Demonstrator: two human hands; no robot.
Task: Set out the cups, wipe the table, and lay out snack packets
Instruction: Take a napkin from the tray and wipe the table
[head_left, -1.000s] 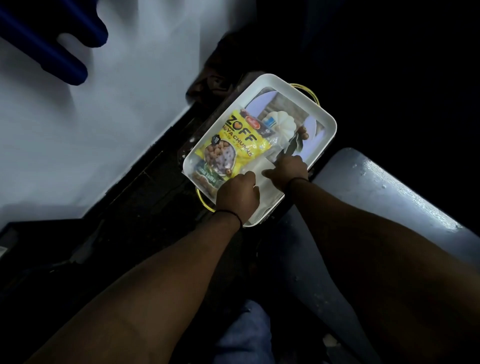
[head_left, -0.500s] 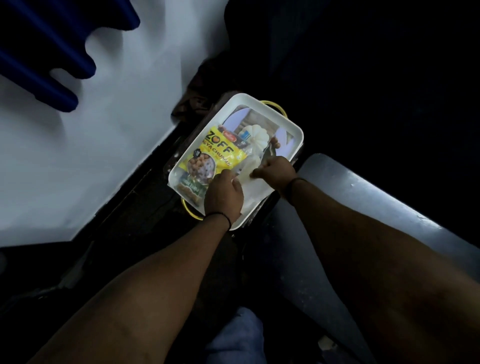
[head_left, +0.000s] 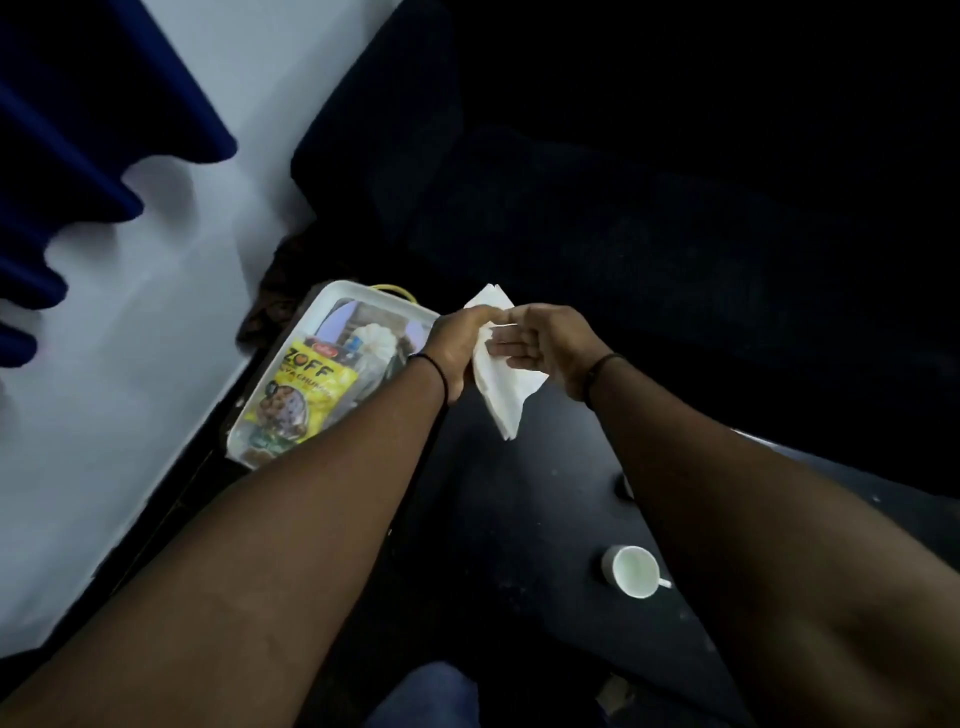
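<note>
we see left hand + right hand pinching white tissue | held above dark table (past tray edge) | cup near right forearm

A blue curtain hangs against the pale wall (upper left).

Printed in bold black on the yellow plastic snack packet: "ZOFF"; smaller line beneath only partly legible; red oval logo above, unreadable.

Snack packet in tray, left of table bearing cup.
</note>
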